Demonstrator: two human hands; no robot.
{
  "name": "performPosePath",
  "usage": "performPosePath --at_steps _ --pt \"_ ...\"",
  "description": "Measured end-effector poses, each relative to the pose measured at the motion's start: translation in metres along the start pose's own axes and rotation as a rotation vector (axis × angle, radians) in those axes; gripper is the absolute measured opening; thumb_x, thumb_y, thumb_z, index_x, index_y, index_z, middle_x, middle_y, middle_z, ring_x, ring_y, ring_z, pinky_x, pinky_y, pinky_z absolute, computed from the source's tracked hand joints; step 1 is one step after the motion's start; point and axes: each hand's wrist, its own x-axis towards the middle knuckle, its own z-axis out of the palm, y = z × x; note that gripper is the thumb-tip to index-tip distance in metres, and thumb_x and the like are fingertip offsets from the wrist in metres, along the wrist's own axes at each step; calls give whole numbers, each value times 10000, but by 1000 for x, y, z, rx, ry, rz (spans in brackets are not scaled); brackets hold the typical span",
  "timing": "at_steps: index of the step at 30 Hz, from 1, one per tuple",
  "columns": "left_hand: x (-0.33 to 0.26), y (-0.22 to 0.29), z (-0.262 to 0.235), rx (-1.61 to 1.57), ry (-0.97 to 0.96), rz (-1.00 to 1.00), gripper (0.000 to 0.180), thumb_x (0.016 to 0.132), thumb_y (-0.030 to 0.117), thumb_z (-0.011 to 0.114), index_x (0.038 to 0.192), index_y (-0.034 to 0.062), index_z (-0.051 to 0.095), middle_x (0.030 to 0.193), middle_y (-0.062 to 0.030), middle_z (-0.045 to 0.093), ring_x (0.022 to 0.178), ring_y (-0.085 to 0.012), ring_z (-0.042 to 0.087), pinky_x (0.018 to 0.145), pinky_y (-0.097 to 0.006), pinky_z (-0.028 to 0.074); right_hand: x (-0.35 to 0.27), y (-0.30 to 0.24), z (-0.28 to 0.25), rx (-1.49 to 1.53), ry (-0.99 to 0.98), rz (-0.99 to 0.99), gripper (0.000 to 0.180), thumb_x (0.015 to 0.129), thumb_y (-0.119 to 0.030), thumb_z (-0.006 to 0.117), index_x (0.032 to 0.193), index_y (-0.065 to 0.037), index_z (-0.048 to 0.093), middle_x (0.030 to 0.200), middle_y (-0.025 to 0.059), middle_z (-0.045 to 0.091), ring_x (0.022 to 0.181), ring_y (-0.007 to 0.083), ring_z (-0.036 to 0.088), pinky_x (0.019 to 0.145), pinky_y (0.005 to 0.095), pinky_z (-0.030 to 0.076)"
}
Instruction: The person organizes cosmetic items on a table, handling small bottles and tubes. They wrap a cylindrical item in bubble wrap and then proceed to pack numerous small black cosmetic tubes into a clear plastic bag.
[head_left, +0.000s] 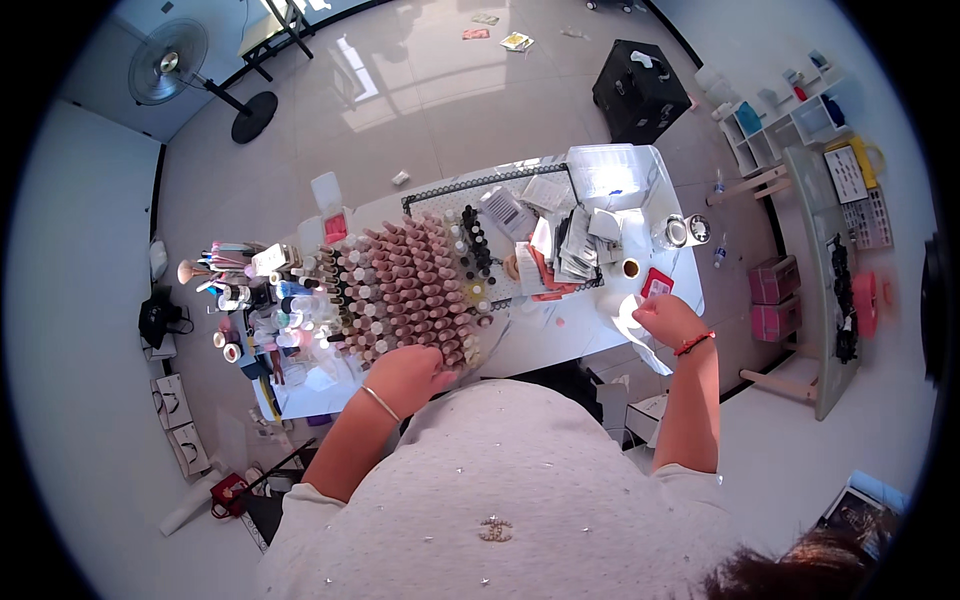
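Note:
My left hand (408,378), with a bangle on its wrist, is at the near edge of the table beside dense rows of pink-capped nail polish bottles (412,280). Its fingers are curled in, and whatever they may hold is hidden. Over at the right end of the table, my right hand (674,322), wearing a red cord bracelet, pinches white tissue paper (655,357) that hangs past the table's edge. The paper comes from a bright white roll (622,312) just left of that hand. A small red packet (657,282) lies right behind the hand.
Brushes (215,262) and small jars crowd the table's left end. A pile of silvery packets (577,248) lies right of centre, before a clear plastic box (604,172). Beyond the table stand a black case (640,92) and a fan (170,62). A side table (808,250) is at right.

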Motion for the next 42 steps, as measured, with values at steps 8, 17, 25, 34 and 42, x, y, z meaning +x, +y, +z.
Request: performPosePath --at_steps 8,17,25,34,42 --pt "100 92 28 74 -8 -37 269 907 304 678 1014 60 643 904 -108 658 871 -309 645 764 -417 521 31 86 -52 265 464 -191 234 883 -205 659 1003 -9 702 938 151 723 887 322 678 805 400 527" --pt "159 140 55 -174 -5 25 257 910 240 684 1068 41 644 901 -112 671 857 -301 641 766 -405 516 157 79 -32 80 473 -667 236 754 -137 784 931 -57 650 977 119 654 979 332 620 848 426 513" --pt "131 160 71 -259 84 -198 281 921 246 679 1107 39 649 937 -102 691 839 -279 651 757 -385 521 192 57 -23 -232 430 -538 254 757 -200 792 922 -69 650 989 111 652 1017 325 619 875 422 521" --pt "121 168 90 -305 128 -235 265 917 237 674 1096 42 658 929 -102 695 835 -284 649 770 -390 520 184 50 -25 -284 453 -736 197 763 -190 777 897 -94 671 962 98 657 962 316 628 883 427 499" --pt "125 175 91 -318 208 -181 261 922 234 668 1093 37 657 918 -105 687 841 -287 635 774 -398 513 219 29 14 -410 458 -612 156 744 -132 757 872 -105 671 975 101 627 964 307 621 857 431 510"
